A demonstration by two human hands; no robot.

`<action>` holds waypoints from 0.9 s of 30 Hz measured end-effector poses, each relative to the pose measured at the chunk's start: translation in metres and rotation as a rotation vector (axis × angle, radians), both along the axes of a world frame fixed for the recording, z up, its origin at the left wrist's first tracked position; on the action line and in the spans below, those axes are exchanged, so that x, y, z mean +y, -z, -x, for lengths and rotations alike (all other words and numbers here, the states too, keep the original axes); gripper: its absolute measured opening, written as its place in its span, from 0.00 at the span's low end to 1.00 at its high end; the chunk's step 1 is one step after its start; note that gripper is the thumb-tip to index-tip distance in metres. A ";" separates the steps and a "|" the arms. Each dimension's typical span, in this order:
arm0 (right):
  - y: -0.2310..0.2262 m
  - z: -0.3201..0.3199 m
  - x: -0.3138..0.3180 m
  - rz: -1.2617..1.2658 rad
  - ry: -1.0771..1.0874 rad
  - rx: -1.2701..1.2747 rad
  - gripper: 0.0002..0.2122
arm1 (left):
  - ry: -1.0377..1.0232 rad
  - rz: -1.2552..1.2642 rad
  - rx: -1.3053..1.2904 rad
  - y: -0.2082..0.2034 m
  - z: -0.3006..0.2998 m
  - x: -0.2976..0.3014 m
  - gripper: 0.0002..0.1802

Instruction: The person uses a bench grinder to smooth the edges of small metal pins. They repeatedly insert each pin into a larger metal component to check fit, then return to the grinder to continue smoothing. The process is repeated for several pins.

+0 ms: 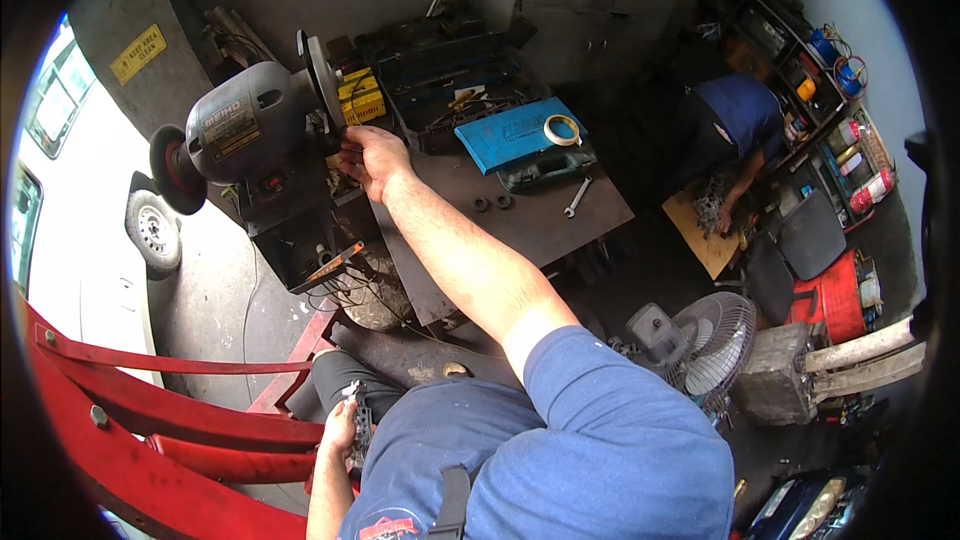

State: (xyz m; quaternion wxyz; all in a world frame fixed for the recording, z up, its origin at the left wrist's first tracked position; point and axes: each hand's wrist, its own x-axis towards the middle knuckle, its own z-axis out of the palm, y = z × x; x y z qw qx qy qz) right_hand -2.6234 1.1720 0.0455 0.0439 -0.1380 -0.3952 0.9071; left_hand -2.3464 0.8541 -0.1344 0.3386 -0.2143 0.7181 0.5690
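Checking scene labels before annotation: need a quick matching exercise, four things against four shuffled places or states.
Column one:
1. Wrench
2. Left hand
3. Tape roll
4. Right hand

Column two:
A. Close by the bench grinder, at its right-hand wheel
B. Lying on top of the flat blue case
C. Lying on the grey tabletop
D. Low by the person's thigh, holding a silvery metal part

Pairs: 1-C, 2-D, 3-B, 4-A
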 end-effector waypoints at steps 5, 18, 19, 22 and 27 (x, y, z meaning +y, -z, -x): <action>-0.001 0.001 0.001 -0.011 -0.030 -0.011 0.06 | 0.025 0.011 -0.013 -0.003 0.003 0.000 0.21; -0.080 -0.151 0.024 -0.078 -0.304 0.879 0.07 | -0.011 -0.029 -0.043 -0.002 0.006 -0.001 0.22; -0.088 -0.162 0.025 -0.106 -0.313 0.907 0.08 | -0.013 -0.030 -0.049 -0.006 0.007 0.001 0.22; -0.105 -0.188 0.028 -0.164 -0.311 0.961 0.07 | -0.031 -0.034 -0.013 -0.019 0.010 0.006 0.22; -0.116 -0.215 0.032 -0.236 -0.289 0.931 0.07 | 0.108 -0.022 0.188 -0.042 0.015 0.019 0.20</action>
